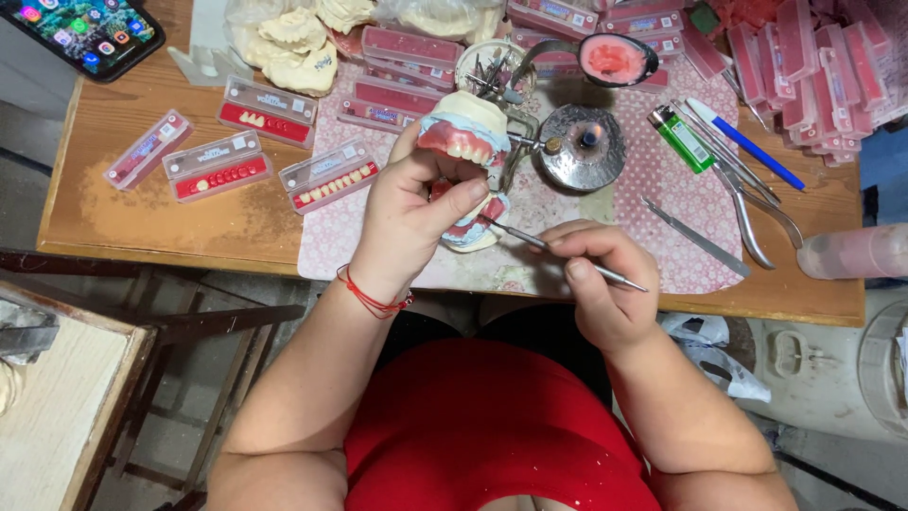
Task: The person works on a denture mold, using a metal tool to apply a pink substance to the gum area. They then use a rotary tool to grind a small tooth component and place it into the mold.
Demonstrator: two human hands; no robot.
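Note:
My left hand (407, 213) grips a denture model on a metal articulator (470, 132): plaster casts with pink wax gums and white teeth, held open above the table edge. My right hand (605, 284) holds a thin metal wax tool (558, 251) like a pen. Its tip touches the lower wax rim (478, 227) just below my left thumb. A red string bracelet (374, 298) circles my left wrist.
On the wooden table (170, 208) lie a pink patterned mat (662, 189), trays of artificial teeth (326, 177), a round metal burner (582, 147), a green lighter (683, 139), a blue pen (747, 144), pliers (752, 203), a spoon of pink wax (613, 59), plaster casts (293, 47) and a phone (90, 33).

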